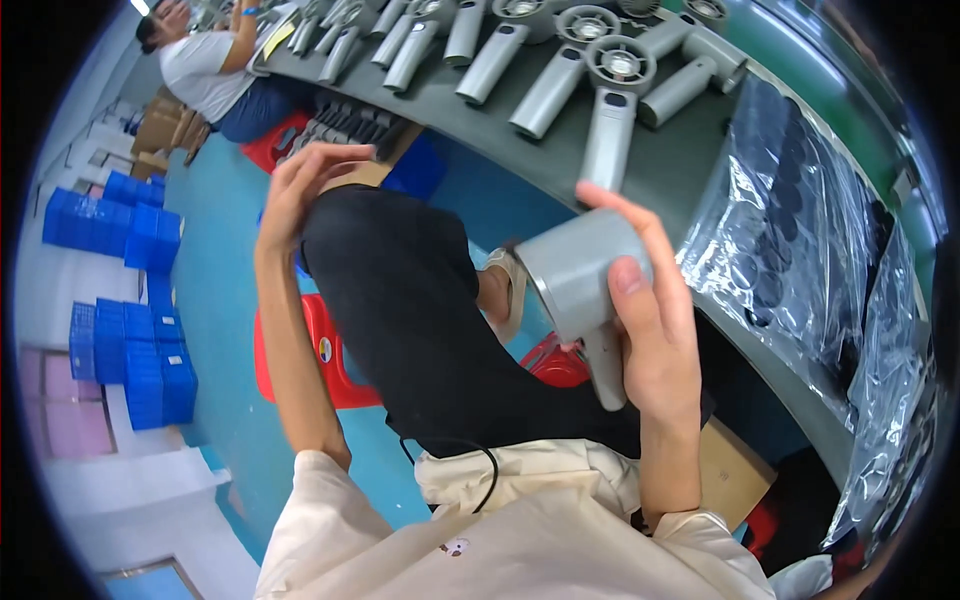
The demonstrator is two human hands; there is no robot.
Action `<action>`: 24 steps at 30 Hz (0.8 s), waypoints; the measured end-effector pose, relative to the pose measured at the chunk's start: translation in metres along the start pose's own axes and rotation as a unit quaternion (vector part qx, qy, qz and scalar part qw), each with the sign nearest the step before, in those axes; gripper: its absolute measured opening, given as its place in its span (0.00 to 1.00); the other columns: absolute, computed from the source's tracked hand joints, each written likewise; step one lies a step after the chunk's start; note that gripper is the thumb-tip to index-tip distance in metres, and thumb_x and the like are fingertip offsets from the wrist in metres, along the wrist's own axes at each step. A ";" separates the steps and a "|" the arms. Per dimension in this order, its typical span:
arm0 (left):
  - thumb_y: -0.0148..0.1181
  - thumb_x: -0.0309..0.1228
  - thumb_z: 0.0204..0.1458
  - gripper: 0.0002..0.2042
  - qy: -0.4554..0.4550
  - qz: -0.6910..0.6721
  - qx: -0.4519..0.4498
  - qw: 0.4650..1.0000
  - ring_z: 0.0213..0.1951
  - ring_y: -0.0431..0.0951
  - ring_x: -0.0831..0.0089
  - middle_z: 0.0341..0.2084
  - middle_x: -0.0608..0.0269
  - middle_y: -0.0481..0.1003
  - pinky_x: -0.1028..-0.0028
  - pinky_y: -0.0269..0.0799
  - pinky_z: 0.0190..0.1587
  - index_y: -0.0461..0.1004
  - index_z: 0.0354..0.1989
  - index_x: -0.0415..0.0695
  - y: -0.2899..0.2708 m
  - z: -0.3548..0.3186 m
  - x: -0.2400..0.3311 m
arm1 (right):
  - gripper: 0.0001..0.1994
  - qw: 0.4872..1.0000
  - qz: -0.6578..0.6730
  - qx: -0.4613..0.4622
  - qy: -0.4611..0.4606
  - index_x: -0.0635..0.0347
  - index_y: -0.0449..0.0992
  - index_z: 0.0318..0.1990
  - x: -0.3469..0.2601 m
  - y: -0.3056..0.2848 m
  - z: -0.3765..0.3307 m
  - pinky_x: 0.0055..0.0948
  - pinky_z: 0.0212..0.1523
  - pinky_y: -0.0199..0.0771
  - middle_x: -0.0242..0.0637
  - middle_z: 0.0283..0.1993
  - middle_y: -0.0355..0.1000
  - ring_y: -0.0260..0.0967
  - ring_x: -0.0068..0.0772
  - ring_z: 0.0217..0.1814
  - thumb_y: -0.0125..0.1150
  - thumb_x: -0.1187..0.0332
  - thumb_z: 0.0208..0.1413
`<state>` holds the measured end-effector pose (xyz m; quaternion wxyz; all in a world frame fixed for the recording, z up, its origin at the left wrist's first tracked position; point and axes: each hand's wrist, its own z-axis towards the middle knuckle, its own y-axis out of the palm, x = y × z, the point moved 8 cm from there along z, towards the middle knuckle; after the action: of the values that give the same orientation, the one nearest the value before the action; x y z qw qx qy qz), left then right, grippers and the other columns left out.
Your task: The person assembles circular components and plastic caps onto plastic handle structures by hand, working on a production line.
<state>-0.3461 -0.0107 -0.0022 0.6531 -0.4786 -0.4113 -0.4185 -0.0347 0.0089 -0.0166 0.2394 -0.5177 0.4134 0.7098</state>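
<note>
Grey handheld fan housing [585,280], smooth barrel, short handle, gripped by right hand [650,340], left hand [300,190] raised open

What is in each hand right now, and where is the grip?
The right hand holds a grey handheld fan body by its round head, handle pointing down. The left hand is raised and empty.

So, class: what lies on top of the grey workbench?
On the workbench lies a row of grey fan housings, with clear plastic bags of dark round parts to the right. What lies beneath the bags is covered. The right hand holds another housing below the bench edge.
</note>
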 end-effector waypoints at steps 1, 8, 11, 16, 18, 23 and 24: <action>0.40 0.43 0.61 0.23 -0.022 -0.093 0.010 0.995 0.48 0.74 0.59 0.40 0.44 0.75 0.64 0.64 0.55 0.73 0.37 0.33 0.016 -0.003 -0.010 | 0.30 1.000 0.007 0.001 -0.008 0.66 0.59 0.60 -0.006 0.006 0.004 0.17 0.35 0.69 0.36 0.41 0.68 0.68 0.21 0.36 0.48 0.51 0.60; 0.36 0.41 0.59 0.26 0.050 -0.407 -0.158 0.898 0.33 0.75 0.59 0.29 0.43 0.75 0.69 0.69 0.44 0.72 0.21 0.32 0.095 -0.001 0.030 | 0.37 0.958 -0.138 -0.027 -0.251 0.70 0.59 0.61 -0.046 0.048 0.021 0.20 0.46 0.65 0.39 0.47 0.68 0.66 0.24 0.45 0.62 0.52 0.52; 0.38 0.40 0.59 0.25 -0.058 -0.402 -0.045 0.913 0.26 0.73 0.67 0.21 0.51 0.73 0.74 0.67 0.36 0.72 0.19 0.34 0.112 0.003 0.030 | 0.31 0.915 -0.241 -0.026 -0.322 0.70 0.62 0.58 -0.055 0.051 0.021 0.21 0.46 0.65 0.41 0.50 0.68 0.66 0.24 0.44 0.63 0.57 0.53; 0.39 0.40 0.59 0.23 -0.064 -0.309 0.000 0.949 0.26 0.72 0.68 0.20 0.54 0.72 0.74 0.66 0.37 0.69 0.17 0.37 0.112 0.007 0.027 | 0.25 0.889 -0.303 0.000 -0.343 0.68 0.66 0.54 -0.060 0.044 0.019 0.22 0.47 0.64 0.41 0.50 0.68 0.66 0.25 0.44 0.62 0.62 0.53; 0.40 0.40 0.60 0.22 -0.069 -0.282 -0.006 0.957 0.27 0.71 0.69 0.21 0.56 0.71 0.74 0.65 0.38 0.65 0.16 0.39 0.111 0.010 0.025 | 0.22 0.858 -0.365 0.037 -0.361 0.66 0.68 0.51 -0.074 0.035 0.012 0.24 0.48 0.64 0.41 0.48 0.69 0.67 0.27 0.44 0.57 0.57 0.55; 0.41 0.40 0.59 0.22 -0.046 -0.282 -0.018 0.958 0.27 0.71 0.67 0.20 0.54 0.71 0.72 0.66 0.38 0.69 0.18 0.37 0.121 0.017 0.033 | 0.22 0.777 -0.386 0.326 -0.375 0.63 0.68 0.50 -0.081 -0.056 -0.024 0.23 0.36 0.74 0.48 0.48 0.69 0.71 0.31 0.39 0.56 0.56 0.54; 0.41 0.40 0.58 0.22 -0.040 -0.265 -0.029 0.963 0.27 0.71 0.67 0.20 0.53 0.71 0.71 0.66 0.38 0.69 0.18 0.36 0.122 0.016 0.032 | 0.22 0.778 -0.383 0.327 -0.375 0.63 0.68 0.50 -0.085 -0.039 -0.024 0.23 0.36 0.74 0.48 0.48 0.69 0.71 0.31 0.39 0.56 0.56 0.54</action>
<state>-0.2239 0.0236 -0.0027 0.4876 -0.3873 -0.5367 -0.5694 0.0375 0.0173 0.0464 0.7829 -0.2164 0.2657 0.5193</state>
